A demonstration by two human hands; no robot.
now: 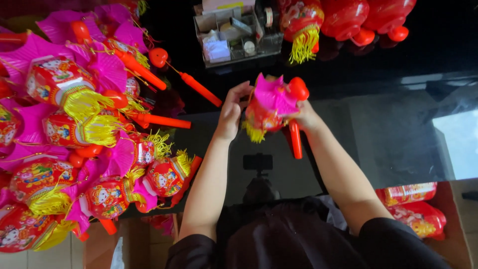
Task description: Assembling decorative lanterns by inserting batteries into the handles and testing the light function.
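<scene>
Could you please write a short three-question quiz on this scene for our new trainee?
1. True or false: both hands are on the lantern.
2. Where does the heap of finished lanterns lie: A) by the left hand, B) by the right hand?
3. What colour is the lantern's fringe?

Key: 1 true; 2 A; 3 yellow.

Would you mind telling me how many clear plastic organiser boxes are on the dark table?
1. The clear organiser box stands at the far edge of the dark table, beyond the lantern held in both hands; the lantern pile on the left could hide more.
</scene>
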